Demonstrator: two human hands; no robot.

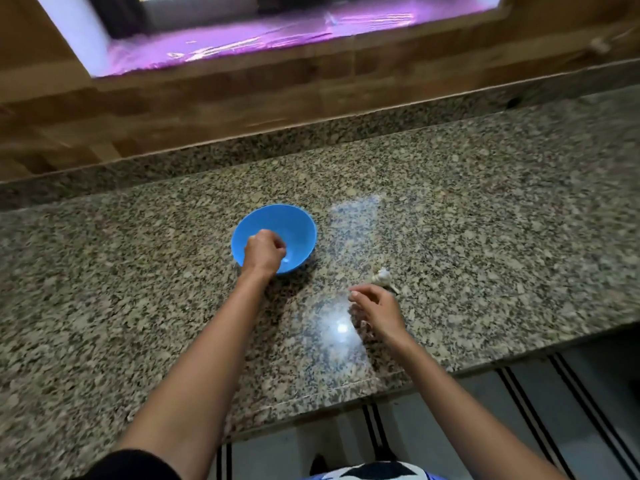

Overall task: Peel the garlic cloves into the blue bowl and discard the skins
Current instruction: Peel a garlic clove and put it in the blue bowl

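Note:
A blue bowl (pixel 294 221) stands on the granite counter (pixel 485 209), left of centre. My left hand (pixel 264 251) hovers over the bowl's near side with fingers curled downward; whatever they may hold is hidden. A small white piece shows inside the bowl by my fingertips. A pale garlic piece with papery skin (pixel 382 277) lies on the counter to the right of the bowl. My right hand (pixel 375 311) sits just in front of that garlic, fingers loosely bent, with something pale at the fingertips; the blur hides whether it pinches anything.
A granite backsplash and wooden wall (pixel 207 98) run behind the counter, with a window ledge lit purple (pixel 242 39) above. The counter's front edge runs diagonally at the lower right, with tiled floor (pixel 519 410) below it.

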